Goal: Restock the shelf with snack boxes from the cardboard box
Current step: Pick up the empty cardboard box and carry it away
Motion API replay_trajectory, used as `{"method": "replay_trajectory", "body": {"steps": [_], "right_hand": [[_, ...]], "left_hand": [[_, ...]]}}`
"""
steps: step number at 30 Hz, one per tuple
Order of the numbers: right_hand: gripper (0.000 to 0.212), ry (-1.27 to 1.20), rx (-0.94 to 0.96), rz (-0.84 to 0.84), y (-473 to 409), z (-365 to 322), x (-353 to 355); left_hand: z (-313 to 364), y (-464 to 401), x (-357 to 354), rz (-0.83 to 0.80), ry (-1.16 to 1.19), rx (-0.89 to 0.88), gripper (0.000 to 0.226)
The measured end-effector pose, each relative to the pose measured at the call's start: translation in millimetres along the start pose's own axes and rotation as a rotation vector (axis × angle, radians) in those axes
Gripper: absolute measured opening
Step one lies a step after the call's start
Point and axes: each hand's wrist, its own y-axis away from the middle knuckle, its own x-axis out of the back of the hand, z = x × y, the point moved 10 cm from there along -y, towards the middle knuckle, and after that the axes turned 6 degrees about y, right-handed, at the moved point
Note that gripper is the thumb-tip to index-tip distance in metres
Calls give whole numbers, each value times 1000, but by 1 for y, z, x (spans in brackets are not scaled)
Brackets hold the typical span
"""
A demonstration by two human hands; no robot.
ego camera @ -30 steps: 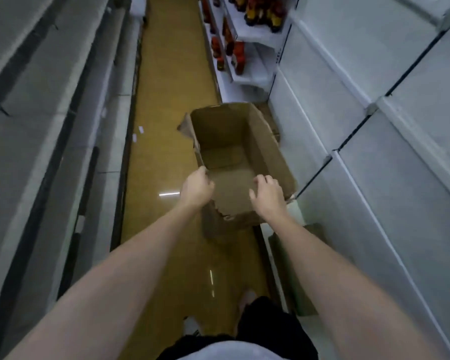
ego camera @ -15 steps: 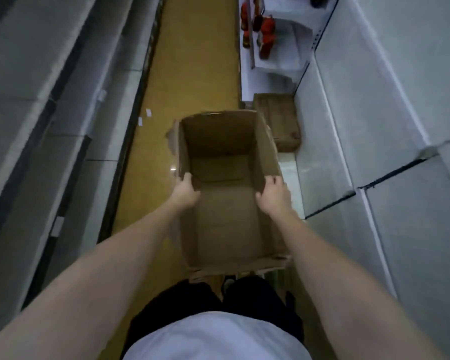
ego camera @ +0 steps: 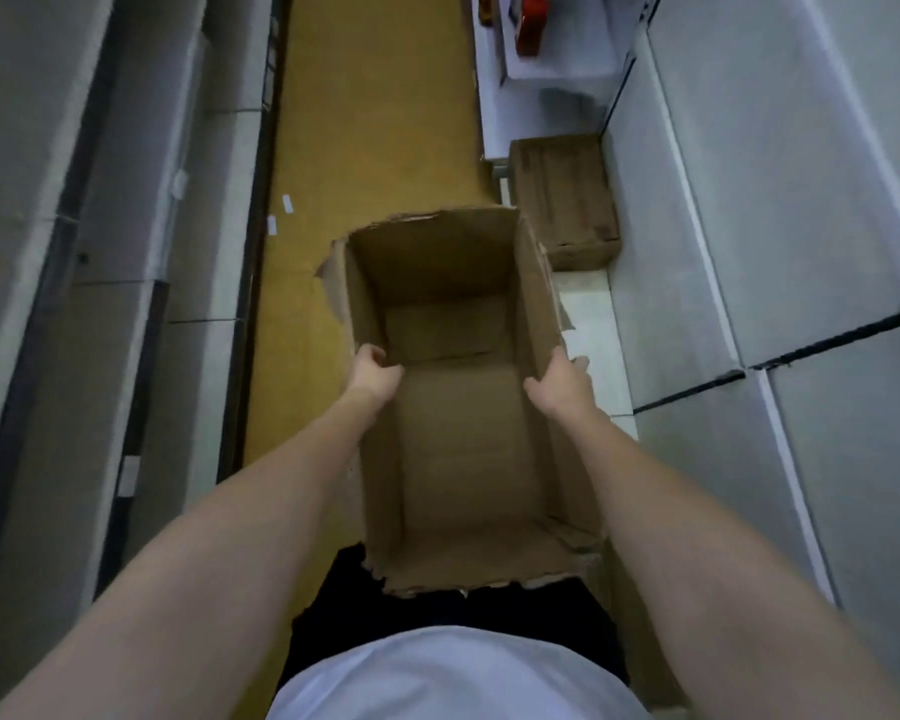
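Both hands hold the cardboard box by its long side walls, the left hand curled over the left rim and the right hand gripping the right rim, with the open box carried in front of the body. It shows only bare cardboard inside, and no snack boxes are visible. The near rim is torn and ragged, so my worry is that a wall could buckle or rip under a two-sided squeeze and let the box twist out of the hands. A swing to the right could also knock it against the white shelf just beside it. There is no surface here, only the yellow aisle floor. Grey shelving runs along the left. Farther on, a closed brown carton sits at the shelf foot, and red packages stand at the far end.
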Motion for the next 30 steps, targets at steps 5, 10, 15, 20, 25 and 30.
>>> {"method": "replay_trajectory", "body": {"steps": [5, 10, 15, 20, 25, 30], "right_hand": [[64, -146, -193, 24, 23, 18, -1], [59, -290, -426, 147, 83, 61, -17], [63, -510, -690, 242, 187, 106, -67], [61, -820, -1047, 369, 331, 142, -151], [55, -1008, -1292, 467, 460, 155, -238], [51, -1245, -1535, 533, 595, 143, -357]], "left_hand": [[35, -4, -12, -29, -102, -103, 31], [68, 9, -40, -149, -313, -295, 32], [71, 61, -87, -364, -557, -513, 34], [32, 168, -150, -632, -823, -764, 36], [-46, 279, -204, -829, -1079, -957, 41], [-181, 404, -229, -1013, -1347, -1139, 63]]}}
